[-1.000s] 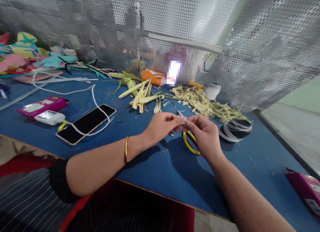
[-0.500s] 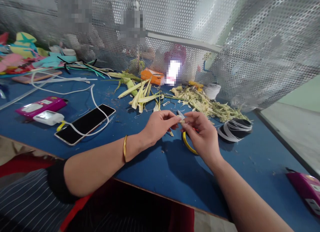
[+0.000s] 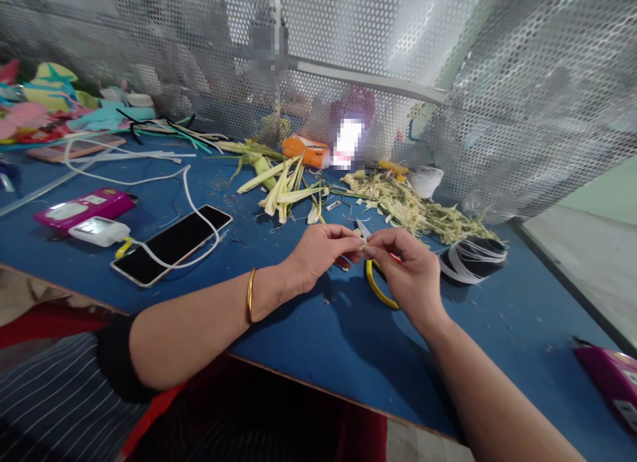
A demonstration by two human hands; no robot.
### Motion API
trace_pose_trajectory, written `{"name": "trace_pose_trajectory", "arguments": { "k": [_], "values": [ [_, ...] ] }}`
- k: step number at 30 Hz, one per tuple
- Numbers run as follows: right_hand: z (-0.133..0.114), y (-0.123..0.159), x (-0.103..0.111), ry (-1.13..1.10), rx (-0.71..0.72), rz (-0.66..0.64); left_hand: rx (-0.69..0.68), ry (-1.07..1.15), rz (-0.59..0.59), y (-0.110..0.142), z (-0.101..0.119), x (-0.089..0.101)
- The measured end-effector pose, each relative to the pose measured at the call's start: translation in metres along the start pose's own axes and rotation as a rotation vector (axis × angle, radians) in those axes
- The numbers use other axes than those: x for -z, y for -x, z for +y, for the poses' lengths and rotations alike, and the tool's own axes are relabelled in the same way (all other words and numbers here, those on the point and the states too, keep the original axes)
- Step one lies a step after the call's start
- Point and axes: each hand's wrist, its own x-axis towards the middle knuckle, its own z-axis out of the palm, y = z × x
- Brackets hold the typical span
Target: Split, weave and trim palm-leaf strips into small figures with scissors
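Observation:
My left hand (image 3: 323,253) and my right hand (image 3: 411,269) meet fingertip to fingertip above the table. Both pinch a small pale piece of plant (image 3: 363,245), mostly covered by the fingers. Scissors (image 3: 381,288) with a yellow and red handle lie beneath my right hand; their pointed blade shows between the hands. Just beyond are long pale green leaf strips (image 3: 283,193) and a heap of pale plant scraps (image 3: 403,200). Right of my right hand stands a black spool (image 3: 475,259) wound with white thread.
A black-screened phone (image 3: 172,246), a white cable and a purple device (image 3: 87,210) lie at left. An orange packet (image 3: 304,150) sits by the perforated sheet (image 3: 348,44) at the back. Another purple device (image 3: 610,382) is at the right edge of the blue table (image 3: 298,342).
My right hand has come closer to the left, its fingers now closing on the small pale piece. The whole view has shifted slightly.

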Motion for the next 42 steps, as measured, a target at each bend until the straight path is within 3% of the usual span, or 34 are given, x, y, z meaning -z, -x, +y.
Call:
{"name": "trace_pose_trajectory", "arguments": {
  "k": [7, 13, 23, 31, 38, 42],
  "values": [
    [-0.0001, -0.0017, 0.0006, -0.003, -0.026, 0.013, 0.018, -0.034, -0.010, -0.0008, 0.0008, 0.0007],
    [0.0016, -0.0025, -0.0006, -0.271, -0.298, 0.019, -0.232, -0.235, -0.058, -0.0007, -0.0016, 0.0035],
    [-0.0012, -0.0078, 0.0010, -0.451, -0.413, 0.019, -0.387, -0.436, -0.110, 0.0015, -0.0008, 0.0042],
    [0.0010, -0.0053, 0.0002, -0.458, -0.409, 0.062, -0.327, -0.363, -0.103, 0.0021, -0.0005, 0.0016],
    [0.0002, -0.0063, -0.0001, -0.436, -0.405, 0.083, -0.030, -0.093, -0.107, 0.0014, 0.0032, -0.0002],
    [0.0002, -0.0061, -0.0014, -0.366, -0.385, 0.067, -0.058, -0.146, -0.036, -0.0002, -0.0006, -0.0003]
  ]
}}
